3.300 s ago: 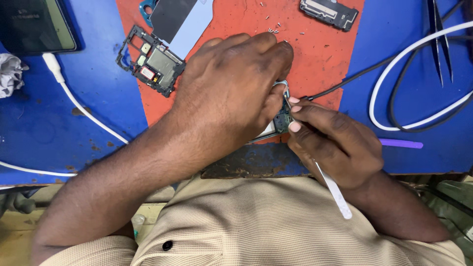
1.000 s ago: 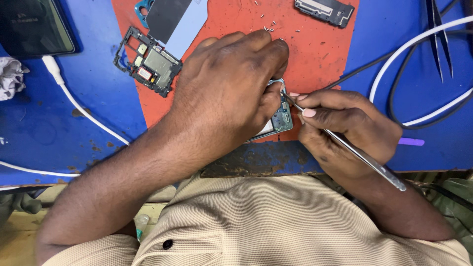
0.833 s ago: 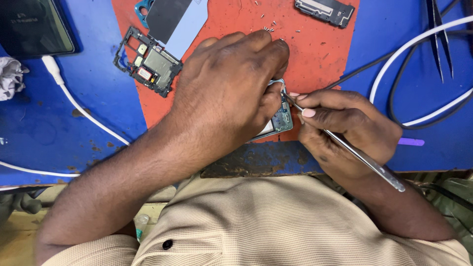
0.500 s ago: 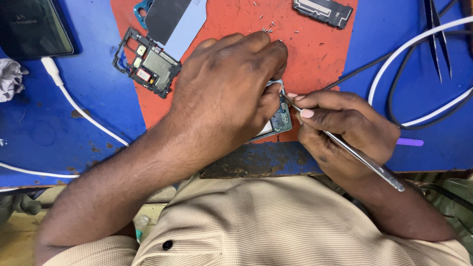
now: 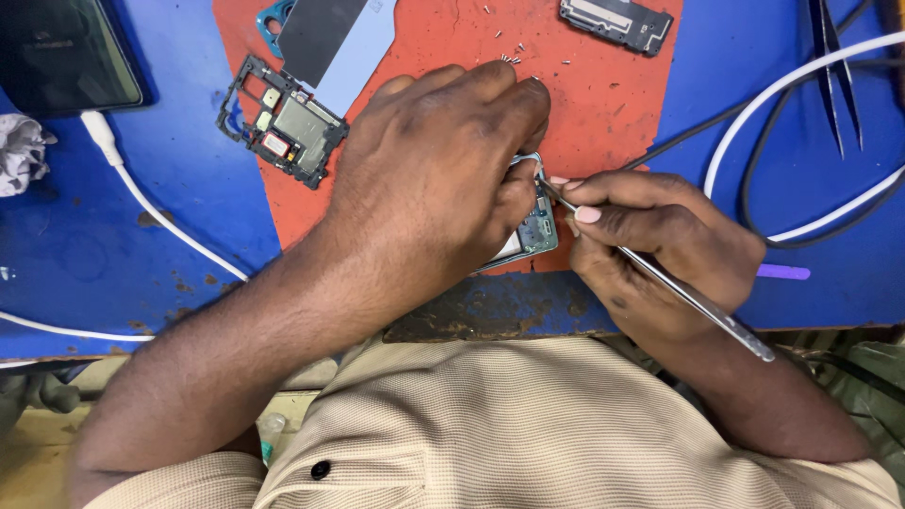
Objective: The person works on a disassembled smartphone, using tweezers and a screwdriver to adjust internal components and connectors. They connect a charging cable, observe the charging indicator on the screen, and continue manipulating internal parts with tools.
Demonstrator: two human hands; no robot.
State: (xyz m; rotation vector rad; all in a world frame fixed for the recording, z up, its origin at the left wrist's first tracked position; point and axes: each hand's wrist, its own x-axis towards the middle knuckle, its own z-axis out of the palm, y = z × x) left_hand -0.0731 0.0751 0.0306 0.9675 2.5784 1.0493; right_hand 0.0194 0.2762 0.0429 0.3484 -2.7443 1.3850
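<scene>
- On red mat (image 5: 603,104), near edge: opened phone (image 5: 535,231), largely covered by left hand (image 5: 434,179), fingers clamped around it.
- Right hand (image 5: 660,245): pinching metal tweezers (image 5: 660,278), tip touching phone's top corner.

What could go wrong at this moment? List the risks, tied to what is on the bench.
1. The right hand presses a thin metal tool into the opened phone that the left hand pins down; a slip could scratch the exposed board.
2. Loose tiny screws lie on the red mat just beyond the left fingers; a nudge could scatter them.
3. The phone sits at the mat's near edge, so it might slide off.
</scene>
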